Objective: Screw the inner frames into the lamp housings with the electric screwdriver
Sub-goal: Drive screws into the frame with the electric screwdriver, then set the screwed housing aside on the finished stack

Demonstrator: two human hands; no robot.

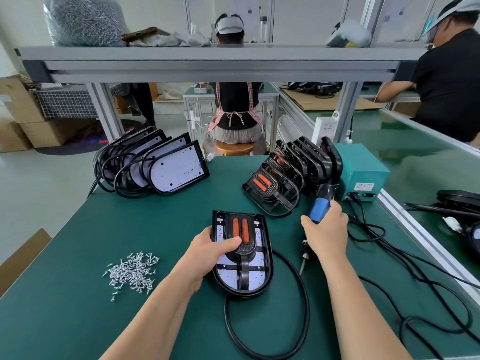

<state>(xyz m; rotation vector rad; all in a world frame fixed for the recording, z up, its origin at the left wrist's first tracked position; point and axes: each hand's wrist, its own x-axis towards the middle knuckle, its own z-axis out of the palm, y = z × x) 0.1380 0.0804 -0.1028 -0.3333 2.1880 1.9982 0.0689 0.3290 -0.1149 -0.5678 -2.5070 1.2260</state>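
Observation:
A black lamp housing [262,279] lies flat on the green mat, with a black inner frame [242,242] carrying two orange strips seated in it. My left hand [213,249] grips the housing's left edge, thumb pressed on the frame. My right hand [326,229] holds the blue-handled electric screwdriver [318,209] to the right of the housing, its bit [303,261] pointing down at the mat. A heap of small silver screws [131,271] lies to the left.
Housings without frames [179,168] lean stacked at the back left, assembled ones [291,172] at the back right. A teal power box [362,172] stands behind my right hand, black cables [405,258] trailing right. Two other people work beyond the bench.

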